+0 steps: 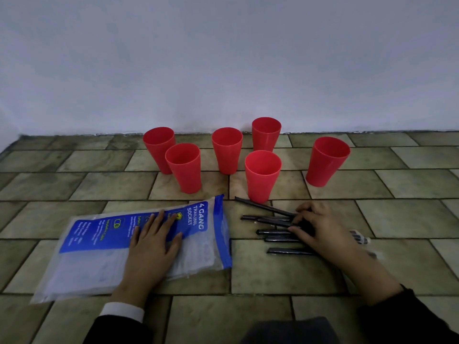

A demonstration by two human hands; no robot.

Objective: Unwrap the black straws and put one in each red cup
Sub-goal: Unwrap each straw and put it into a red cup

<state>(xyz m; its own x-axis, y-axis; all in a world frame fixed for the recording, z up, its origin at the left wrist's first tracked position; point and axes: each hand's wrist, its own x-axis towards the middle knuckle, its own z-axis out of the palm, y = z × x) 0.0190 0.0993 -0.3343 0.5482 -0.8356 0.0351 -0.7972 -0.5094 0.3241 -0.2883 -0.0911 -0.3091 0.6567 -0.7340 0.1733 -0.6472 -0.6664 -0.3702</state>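
The fingers (301,228) of the right hand (323,229) lie spread and slightly curled over the wrapped black straws (274,220) on the tiled floor (397,219), gripping none that I can see. The left hand (155,240) rests flat, fingers splayed, on a plastic package (203,234) beside them. Beyond, six red cups (262,176) stand upright and empty.

I take this for a plain room in a home: worn tiled floor (397,219) under my hands, a bare painted wall (223,58) beyond them, a socket-strip bag (99,256) under my left hand (154,242).
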